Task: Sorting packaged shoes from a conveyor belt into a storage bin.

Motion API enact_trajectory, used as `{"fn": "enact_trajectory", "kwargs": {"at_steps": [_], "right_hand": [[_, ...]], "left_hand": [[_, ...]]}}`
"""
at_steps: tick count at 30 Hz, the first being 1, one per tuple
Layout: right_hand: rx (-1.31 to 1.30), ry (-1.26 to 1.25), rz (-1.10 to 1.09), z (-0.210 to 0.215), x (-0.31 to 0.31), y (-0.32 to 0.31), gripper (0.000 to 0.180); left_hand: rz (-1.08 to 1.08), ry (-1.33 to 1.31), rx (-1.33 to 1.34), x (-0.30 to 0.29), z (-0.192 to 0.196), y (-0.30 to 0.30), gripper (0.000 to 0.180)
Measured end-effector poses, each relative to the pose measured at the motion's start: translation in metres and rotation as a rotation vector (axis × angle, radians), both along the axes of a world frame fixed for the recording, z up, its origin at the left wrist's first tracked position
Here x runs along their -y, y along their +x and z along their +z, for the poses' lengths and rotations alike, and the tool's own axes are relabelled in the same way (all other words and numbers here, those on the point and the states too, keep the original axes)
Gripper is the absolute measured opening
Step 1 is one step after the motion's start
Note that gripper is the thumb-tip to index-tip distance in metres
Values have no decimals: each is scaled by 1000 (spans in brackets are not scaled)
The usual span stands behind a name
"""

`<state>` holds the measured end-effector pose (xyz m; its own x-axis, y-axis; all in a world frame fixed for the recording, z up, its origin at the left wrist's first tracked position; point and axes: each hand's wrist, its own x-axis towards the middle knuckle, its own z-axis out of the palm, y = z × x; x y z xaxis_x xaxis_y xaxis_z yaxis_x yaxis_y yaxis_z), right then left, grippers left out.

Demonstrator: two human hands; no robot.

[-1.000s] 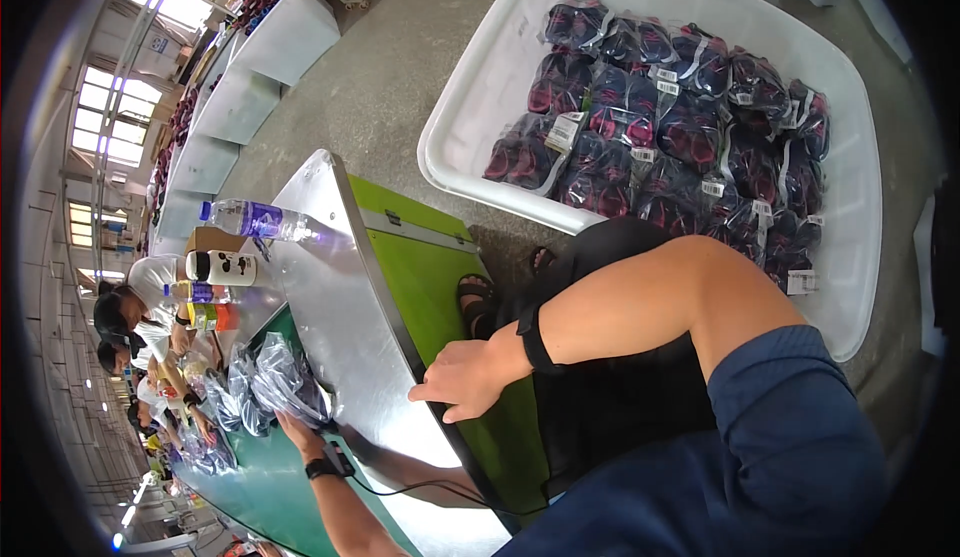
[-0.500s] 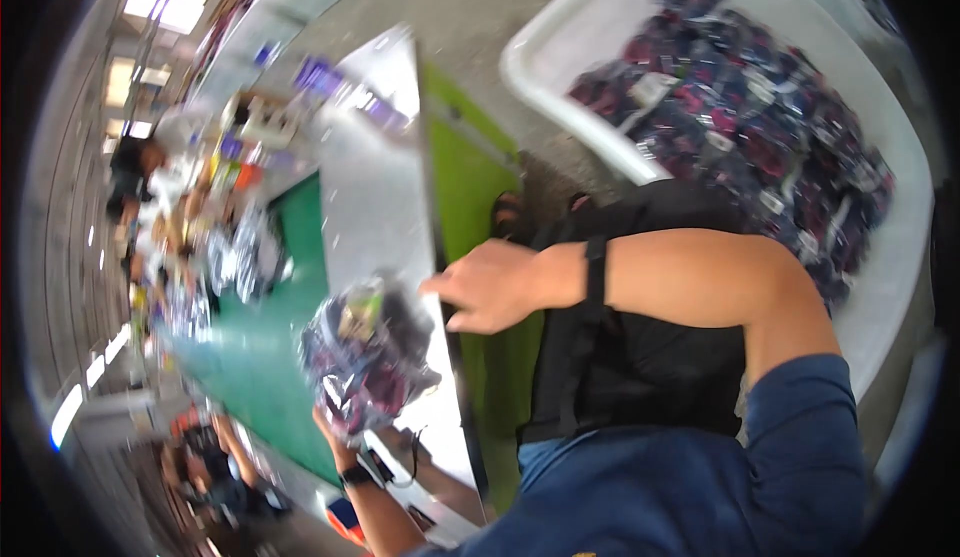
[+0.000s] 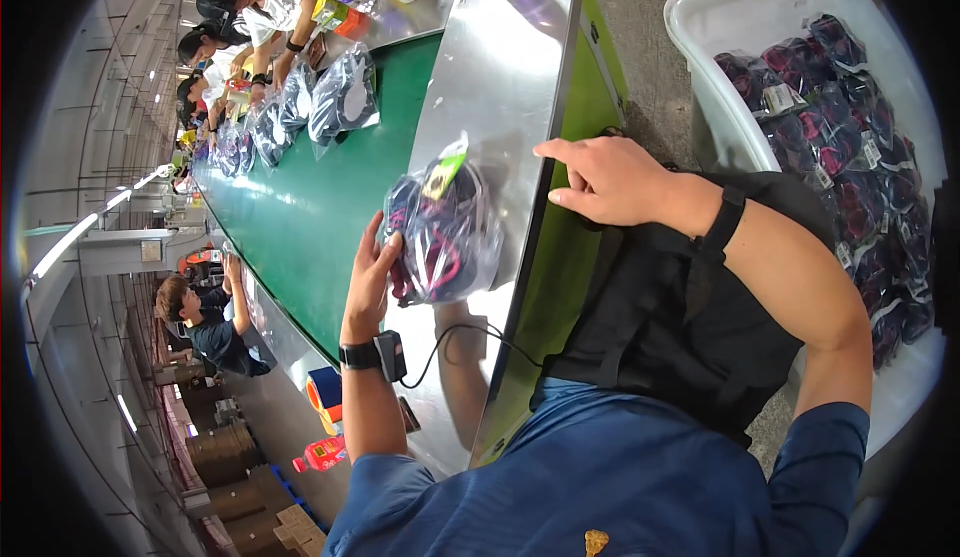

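Observation:
My left hand (image 3: 370,272) grips the left edge of a clear plastic bag (image 3: 460,232), its thumb on the front. Inside the bag is a dark item with pink parts, perhaps footwear; the glare hides its exact kind. A green tag (image 3: 445,169) shows at the bag's top. The bag is over the metal edge of the table (image 3: 490,87), beside the green belt (image 3: 300,212). To the right, my right hand (image 3: 620,179) is empty, index finger stretched out and thumb apart, close to the table's rim without holding anything.
A large white tub (image 3: 715,107) on the right holds several similar bagged items (image 3: 850,157). Bagged dark goods (image 3: 345,97) lie along the belt's far end, near people working (image 3: 270,2). A black cable (image 3: 450,329), a tape roll (image 3: 325,395) and a bottle (image 3: 320,454) are near my left arm.
My view has swung, and the tub now sits farther right. The bag is still in my left hand, now more upright and facing me. My right hand stays empty near the table's edge.

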<state>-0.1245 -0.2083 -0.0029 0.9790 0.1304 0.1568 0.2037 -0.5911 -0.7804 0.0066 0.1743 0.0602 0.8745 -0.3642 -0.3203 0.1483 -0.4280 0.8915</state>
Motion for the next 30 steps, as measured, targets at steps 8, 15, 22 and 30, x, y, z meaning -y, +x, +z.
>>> {"fn": "enact_trajectory", "kwargs": {"at_steps": [8,15,22,30], "right_hand": [[-58,42,-45,-4,-3,3,61],[-104,-21,66,11,-10,-1,70],[129,218,180,-3,-27,-9,79],[103,420,302,30,-24,-23,57]], "left_hand": [[51,-189,-26,63,-24,-5,76],[-88,-207,117,99,-21,-27,59],[10,-345,114,94,-11,-41,70],[206,-752,-290,54,-27,-45,64]]}}
